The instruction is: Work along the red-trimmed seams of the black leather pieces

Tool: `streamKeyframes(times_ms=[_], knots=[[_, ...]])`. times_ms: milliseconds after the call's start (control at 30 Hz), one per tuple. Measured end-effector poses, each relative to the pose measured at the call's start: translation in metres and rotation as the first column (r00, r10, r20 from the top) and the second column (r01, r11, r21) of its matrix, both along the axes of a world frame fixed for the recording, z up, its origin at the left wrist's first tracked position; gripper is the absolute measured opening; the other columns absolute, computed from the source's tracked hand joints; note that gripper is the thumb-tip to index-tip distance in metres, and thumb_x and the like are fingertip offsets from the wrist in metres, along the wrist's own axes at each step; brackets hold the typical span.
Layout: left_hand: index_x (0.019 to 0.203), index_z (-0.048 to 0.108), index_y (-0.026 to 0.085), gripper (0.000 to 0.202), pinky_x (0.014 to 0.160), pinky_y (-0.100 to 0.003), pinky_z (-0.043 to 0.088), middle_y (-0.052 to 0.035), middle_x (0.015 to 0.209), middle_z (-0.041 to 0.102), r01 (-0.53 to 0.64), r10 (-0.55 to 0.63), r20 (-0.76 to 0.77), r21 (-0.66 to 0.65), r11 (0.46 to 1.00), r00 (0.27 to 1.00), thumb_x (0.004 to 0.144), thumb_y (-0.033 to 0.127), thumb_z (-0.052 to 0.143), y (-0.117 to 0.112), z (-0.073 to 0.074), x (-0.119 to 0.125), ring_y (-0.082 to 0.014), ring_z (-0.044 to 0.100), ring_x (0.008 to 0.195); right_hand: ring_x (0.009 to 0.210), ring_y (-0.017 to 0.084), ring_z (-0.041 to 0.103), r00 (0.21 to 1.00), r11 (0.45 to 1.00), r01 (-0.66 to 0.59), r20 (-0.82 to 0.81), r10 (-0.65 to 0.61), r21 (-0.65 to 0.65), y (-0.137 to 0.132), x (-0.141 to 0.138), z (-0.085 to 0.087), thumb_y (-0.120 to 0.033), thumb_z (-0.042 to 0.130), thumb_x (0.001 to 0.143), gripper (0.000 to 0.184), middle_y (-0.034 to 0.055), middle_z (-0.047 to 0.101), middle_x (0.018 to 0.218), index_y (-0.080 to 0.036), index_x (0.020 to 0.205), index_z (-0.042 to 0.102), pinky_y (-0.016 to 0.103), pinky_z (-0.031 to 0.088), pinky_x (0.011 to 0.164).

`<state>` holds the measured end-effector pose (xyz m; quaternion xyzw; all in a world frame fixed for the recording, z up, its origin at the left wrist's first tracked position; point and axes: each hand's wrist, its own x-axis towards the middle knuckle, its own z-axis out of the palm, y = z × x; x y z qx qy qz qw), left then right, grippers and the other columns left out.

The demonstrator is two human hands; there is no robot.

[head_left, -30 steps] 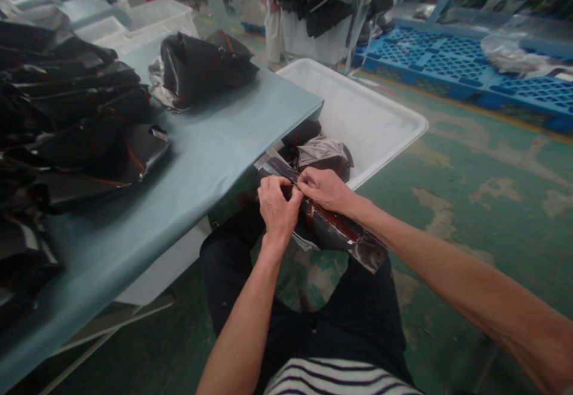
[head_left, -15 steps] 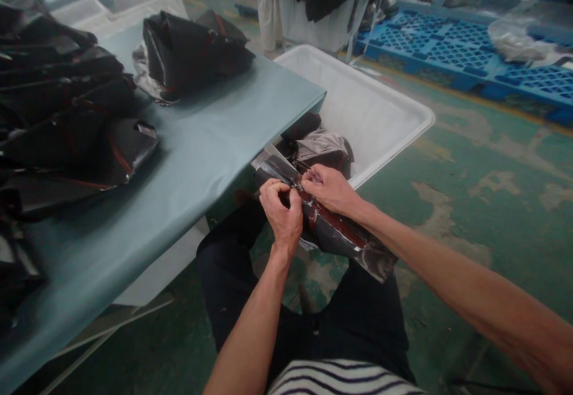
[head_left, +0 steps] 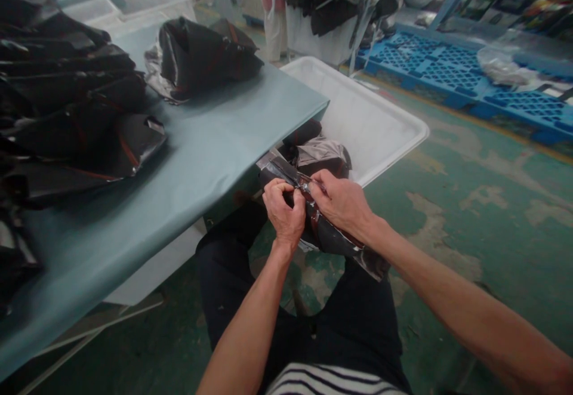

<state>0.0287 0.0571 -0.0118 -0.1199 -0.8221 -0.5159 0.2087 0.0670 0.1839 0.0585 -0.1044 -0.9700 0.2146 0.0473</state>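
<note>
Over my lap I hold a dark, glossy folded item with a reddish stripe (head_left: 333, 237), wrapped in clear film. My left hand (head_left: 283, 212) is closed in a pinch on its upper part. My right hand (head_left: 342, 203) grips the same item beside it, fingers curled over the top. The two hands touch at a small shiny spot between the fingertips. The item's far end points toward a white tub (head_left: 380, 117) just past my hands.
A blue-grey table (head_left: 192, 156) runs along my left, stacked with several similar black pieces (head_left: 71, 114) and a separate bundle (head_left: 203, 55). The white tub holds a few dark and grey pieces (head_left: 320, 150). Blue pallets (head_left: 452, 73) lie at the back right on the green floor.
Both hands have stayed pinched on the wrapped item, shifting slightly right and lower. The view has swayed a little.
</note>
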Motion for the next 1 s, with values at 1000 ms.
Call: streamKeyframes(times_ms=[1000], knots=[[0.089,0.055,0.023,0.012,0.096,-0.037,0.046,-0.0072,0.106,0.066,0.009,-0.01,-0.021,-0.027,1.0,1.0,0.086,0.017,0.065,-0.003,-0.004,-0.001,-0.0223,0.059,0.104,0.067,0.016,0.057,0.975,0.993,-0.11,0.186,0.118,-0.051,0.009,-0.001,0.019,-0.037,0.05,0.097,0.022,0.0021,0.069,0.075,-0.022,0.089,0.064,0.028,0.026,0.061]])
